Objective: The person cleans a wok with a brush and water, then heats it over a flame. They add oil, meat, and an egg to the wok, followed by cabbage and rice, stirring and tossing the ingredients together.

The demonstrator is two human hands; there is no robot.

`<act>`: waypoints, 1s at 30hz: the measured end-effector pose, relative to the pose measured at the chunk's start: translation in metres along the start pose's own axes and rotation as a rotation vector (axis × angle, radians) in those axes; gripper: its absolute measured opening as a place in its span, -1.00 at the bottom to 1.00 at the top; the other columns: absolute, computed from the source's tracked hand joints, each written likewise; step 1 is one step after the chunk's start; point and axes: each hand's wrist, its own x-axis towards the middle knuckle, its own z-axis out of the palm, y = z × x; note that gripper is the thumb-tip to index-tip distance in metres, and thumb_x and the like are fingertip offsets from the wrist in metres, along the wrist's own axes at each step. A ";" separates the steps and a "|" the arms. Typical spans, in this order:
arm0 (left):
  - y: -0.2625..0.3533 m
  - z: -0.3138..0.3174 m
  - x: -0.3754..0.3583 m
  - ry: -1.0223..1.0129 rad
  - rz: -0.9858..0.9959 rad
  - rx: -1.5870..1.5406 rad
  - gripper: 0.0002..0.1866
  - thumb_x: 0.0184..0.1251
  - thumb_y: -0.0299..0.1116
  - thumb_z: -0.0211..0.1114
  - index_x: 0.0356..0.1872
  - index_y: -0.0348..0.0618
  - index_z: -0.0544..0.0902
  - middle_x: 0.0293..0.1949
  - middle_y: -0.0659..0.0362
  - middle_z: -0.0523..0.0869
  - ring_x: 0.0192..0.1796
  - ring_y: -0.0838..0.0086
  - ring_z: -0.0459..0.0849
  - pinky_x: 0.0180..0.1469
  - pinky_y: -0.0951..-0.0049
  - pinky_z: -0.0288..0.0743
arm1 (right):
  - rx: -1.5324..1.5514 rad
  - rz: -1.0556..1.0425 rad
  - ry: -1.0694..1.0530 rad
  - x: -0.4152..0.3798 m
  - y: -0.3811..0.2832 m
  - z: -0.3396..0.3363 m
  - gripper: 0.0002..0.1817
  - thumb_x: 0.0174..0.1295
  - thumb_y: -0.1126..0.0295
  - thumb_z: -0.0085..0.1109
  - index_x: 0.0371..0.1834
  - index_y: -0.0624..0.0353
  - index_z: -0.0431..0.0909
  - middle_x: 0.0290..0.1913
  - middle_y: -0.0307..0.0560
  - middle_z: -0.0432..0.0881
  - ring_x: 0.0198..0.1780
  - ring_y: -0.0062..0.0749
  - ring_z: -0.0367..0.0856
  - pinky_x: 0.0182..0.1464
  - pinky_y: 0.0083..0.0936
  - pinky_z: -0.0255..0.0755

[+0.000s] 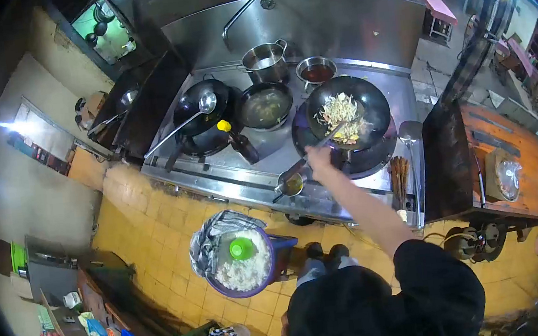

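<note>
Your right hand is closed tight on the spatula, arm stretched so its blade digs into the noodles in the wok at the stove's right end, left hand unseen

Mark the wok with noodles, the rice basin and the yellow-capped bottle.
wok with noodles (367, 100): head view, bare black inner wall right of the food.
rice basin (272, 269): head view, purple rim on its right side.
yellow-capped bottle (244, 147): head view, dark body below the cap.
</note>
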 end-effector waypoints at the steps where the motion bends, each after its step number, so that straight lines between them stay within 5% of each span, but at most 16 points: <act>1: 0.005 0.000 0.004 -0.003 0.009 0.012 -0.69 0.30 -0.21 0.17 -0.08 -0.21 0.58 -0.39 0.21 0.63 -0.37 0.43 0.61 -0.35 0.44 0.47 | -0.142 0.062 0.195 -0.017 0.012 0.019 -0.49 0.03 0.38 0.30 0.00 0.42 0.37 -0.10 0.09 0.53 -0.10 -0.20 0.53 -0.12 -0.24 0.43; 2: 0.009 -0.001 0.008 0.001 0.022 0.020 -0.69 0.30 -0.21 0.17 -0.08 -0.21 0.58 -0.39 0.21 0.63 -0.37 0.43 0.61 -0.35 0.45 0.47 | 0.036 0.162 0.107 0.008 0.056 0.040 -0.47 0.04 0.37 0.31 0.03 0.41 0.34 -0.02 0.12 0.50 -0.08 -0.19 0.55 -0.16 -0.18 0.45; 5: 0.016 -0.008 0.023 0.004 0.070 0.053 -0.69 0.30 -0.20 0.17 -0.09 -0.21 0.59 -0.41 0.22 0.63 -0.38 0.44 0.60 -0.37 0.46 0.46 | 0.214 0.484 -0.012 -0.028 0.028 0.057 -0.62 0.08 0.41 0.22 -0.08 0.37 0.38 -0.13 0.13 0.53 -0.16 -0.14 0.57 -0.26 -0.03 0.50; 9: 0.024 -0.028 0.050 0.009 0.148 0.081 -0.69 0.30 -0.20 0.17 -0.09 -0.22 0.59 -0.42 0.23 0.63 -0.38 0.45 0.60 -0.38 0.47 0.46 | 0.696 0.407 -0.105 -0.033 0.000 0.033 -0.77 0.12 0.44 0.08 -0.20 0.32 0.39 -0.32 0.11 0.54 -0.39 -0.17 0.58 -0.42 -0.16 0.53; 13: 0.062 -0.042 0.053 0.107 -0.019 -0.273 -0.75 0.32 -0.22 0.09 -0.21 -0.20 0.57 -0.44 0.17 0.61 -0.45 0.41 0.62 -0.48 0.45 0.49 | 0.266 0.083 -0.100 -0.061 -0.034 -0.068 -0.88 0.11 0.46 0.00 -0.35 0.30 0.39 -0.53 0.05 0.52 -0.68 -0.28 0.48 -0.65 -0.36 0.43; 14: 0.084 -0.051 0.053 0.151 -0.282 -0.631 -0.80 0.32 -0.25 0.05 -0.32 -0.17 0.53 -0.45 0.13 0.60 -0.46 0.39 0.63 -0.49 0.44 0.51 | 0.146 0.038 -0.109 -0.060 -0.031 -0.094 -0.86 0.11 0.44 0.01 -0.35 0.31 0.41 -0.51 0.06 0.53 -0.65 -0.29 0.51 -0.62 -0.35 0.44; 15: 0.087 -0.052 0.055 0.276 -0.315 -0.855 -0.86 0.30 -0.33 0.07 -0.32 -0.18 0.47 -0.45 0.12 0.59 -0.46 0.40 0.62 -0.51 0.44 0.52 | 0.024 -0.006 -0.120 -0.053 -0.026 -0.124 -0.85 0.11 0.43 0.02 -0.36 0.33 0.42 -0.49 0.07 0.54 -0.62 -0.30 0.54 -0.60 -0.35 0.44; 16: 0.084 -0.055 0.065 0.381 -0.240 -1.062 -0.89 0.28 -0.42 0.08 -0.24 -0.20 0.45 -0.45 0.12 0.57 -0.48 0.41 0.61 -0.52 0.44 0.52 | -0.561 -0.338 -0.026 -0.022 -0.003 -0.161 -0.75 0.09 0.41 0.08 -0.23 0.37 0.43 -0.42 0.17 0.57 -0.47 -0.18 0.61 -0.44 -0.29 0.49; 18: 0.107 -0.068 0.072 0.607 -0.211 -0.742 -0.86 0.25 -0.46 0.08 -0.20 -0.25 0.45 -0.43 0.10 0.56 -0.52 0.46 0.56 -0.53 0.49 0.50 | -1.106 -0.469 -0.082 -0.038 -0.041 -0.215 -0.60 0.10 0.30 0.15 -0.06 0.33 0.40 -0.25 0.34 0.58 -0.14 0.16 0.56 -0.06 -0.02 0.39; 19: 0.106 -0.074 0.081 0.711 -0.179 -0.539 -0.83 0.21 -0.45 0.10 -0.21 -0.29 0.47 -0.44 0.08 0.56 -0.51 0.46 0.56 -0.48 0.46 0.48 | -1.407 -0.552 -0.092 -0.058 -0.068 -0.230 -0.61 0.17 0.26 0.08 -0.04 0.33 0.38 -0.19 0.33 0.57 -0.05 0.19 0.54 -0.04 0.02 0.38; 20: 0.107 -0.085 0.090 0.756 -0.180 -0.284 -0.80 0.16 -0.43 0.11 -0.22 -0.33 0.49 -0.46 0.08 0.57 -0.52 0.43 0.55 -0.43 0.41 0.46 | -1.457 -0.596 -0.117 -0.059 -0.073 -0.249 -0.51 0.16 0.33 0.09 0.12 0.35 0.28 -0.03 0.35 0.51 -0.05 0.18 0.55 0.03 -0.06 0.41; 22: 0.064 -0.092 0.122 0.773 0.080 -0.517 -0.77 0.14 -0.43 0.12 -0.21 -0.35 0.50 -0.45 0.06 0.60 -0.47 0.40 0.57 -0.36 0.37 0.45 | -1.502 -0.493 -0.166 -0.107 -0.128 -0.241 -0.55 0.19 0.35 0.02 0.12 0.34 0.30 -0.03 0.34 0.51 -0.04 0.17 0.54 0.05 -0.06 0.40; 24: 0.078 -0.111 0.134 0.794 -0.044 -0.323 -0.75 0.10 -0.43 0.13 -0.20 -0.35 0.52 -0.43 0.02 0.61 -0.40 0.37 0.58 -0.32 0.38 0.44 | -1.540 -0.387 -0.202 -0.114 -0.132 -0.237 -0.58 0.22 0.37 -0.04 0.12 0.34 0.31 -0.03 0.33 0.50 -0.03 0.16 0.54 0.07 -0.05 0.39; 26: 0.102 -0.122 0.143 0.867 0.023 -0.116 -0.74 0.08 -0.42 0.16 -0.19 -0.31 0.55 -0.36 -0.06 0.64 -0.31 0.27 0.62 -0.22 0.31 0.47 | -1.600 -0.727 0.065 -0.084 -0.082 -0.232 -0.63 0.24 0.42 -0.15 0.09 0.32 0.36 -0.15 0.29 0.54 -0.06 0.13 0.55 0.04 -0.04 0.41; 30: 0.100 -0.138 0.177 0.801 -0.022 -0.130 -0.74 0.09 -0.39 0.18 -0.20 -0.31 0.57 -0.30 -0.07 0.66 -0.28 0.18 0.63 -0.16 0.26 0.49 | -1.555 -0.532 0.116 -0.074 -0.083 -0.195 -0.58 0.17 0.46 -0.13 0.13 0.31 0.40 -0.26 0.30 0.60 -0.13 0.19 0.59 -0.09 -0.03 0.46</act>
